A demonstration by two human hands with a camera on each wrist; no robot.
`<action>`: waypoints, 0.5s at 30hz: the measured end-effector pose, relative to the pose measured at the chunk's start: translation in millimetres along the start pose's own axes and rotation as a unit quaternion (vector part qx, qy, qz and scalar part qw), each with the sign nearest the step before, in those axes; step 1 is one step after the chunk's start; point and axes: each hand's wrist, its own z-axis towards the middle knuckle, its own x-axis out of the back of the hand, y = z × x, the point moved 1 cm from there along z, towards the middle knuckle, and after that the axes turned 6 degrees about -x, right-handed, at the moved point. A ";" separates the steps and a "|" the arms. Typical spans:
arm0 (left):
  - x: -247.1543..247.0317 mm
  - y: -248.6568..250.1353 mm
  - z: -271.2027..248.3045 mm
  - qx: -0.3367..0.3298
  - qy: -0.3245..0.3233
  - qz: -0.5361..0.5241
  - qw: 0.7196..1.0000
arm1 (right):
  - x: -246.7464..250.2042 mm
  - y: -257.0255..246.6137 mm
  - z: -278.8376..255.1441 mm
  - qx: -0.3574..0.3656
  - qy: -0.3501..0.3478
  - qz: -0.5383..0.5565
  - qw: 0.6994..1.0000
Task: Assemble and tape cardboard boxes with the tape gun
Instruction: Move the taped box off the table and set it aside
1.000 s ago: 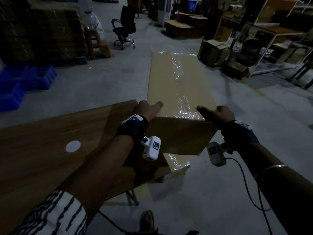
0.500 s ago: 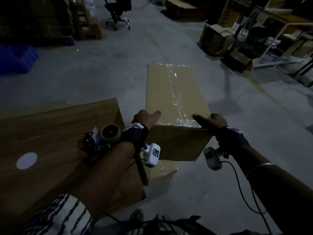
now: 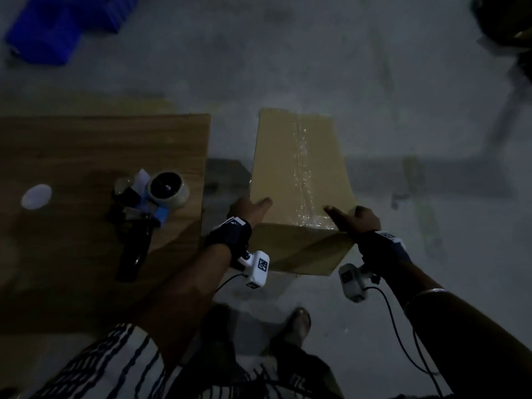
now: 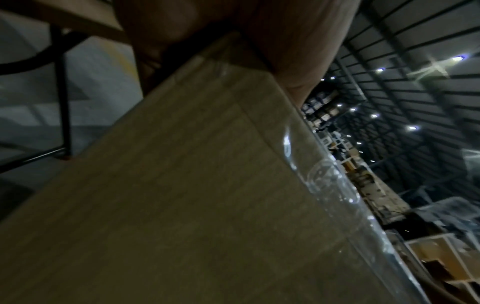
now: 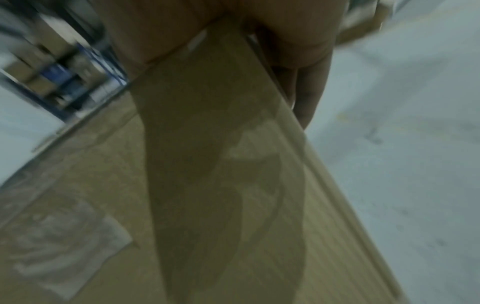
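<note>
Both hands grasp the near end of the taped cardboard box (image 3: 299, 168), the left hand (image 3: 250, 209) at its left corner, the right hand (image 3: 355, 218) at the right, thumbs on top. The box hangs centre frame, beside the bench (image 3: 86, 145) where the tape gun (image 3: 146, 208) lies at left. Lowering it level would protect the seam. Fingers underneath stay hidden; dim light blurs the far end.

warehouse | concrete floor (image 3: 316, 53) | stocked shelving (image 4: 345, 156) | blue crates (image 3: 57, 27)
</note>
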 end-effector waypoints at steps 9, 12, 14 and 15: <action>-68.7 -72.3 91.8 0.107 -0.036 -0.081 0.990 | -78.6 41.6 100.0 -0.024 -0.076 -0.005 0.997; -85.1 -97.6 125.2 0.123 0.010 -0.102 0.987 | -108.3 50.3 129.0 -0.025 -0.080 -0.010 0.996; -93.9 -116.9 145.8 0.127 0.021 -0.104 0.986 | -129.1 57.0 146.5 -0.025 -0.081 -0.008 0.996; -97.0 -124.1 153.9 0.136 0.013 -0.101 0.985 | -139.0 61.0 154.6 -0.026 -0.079 -0.003 0.997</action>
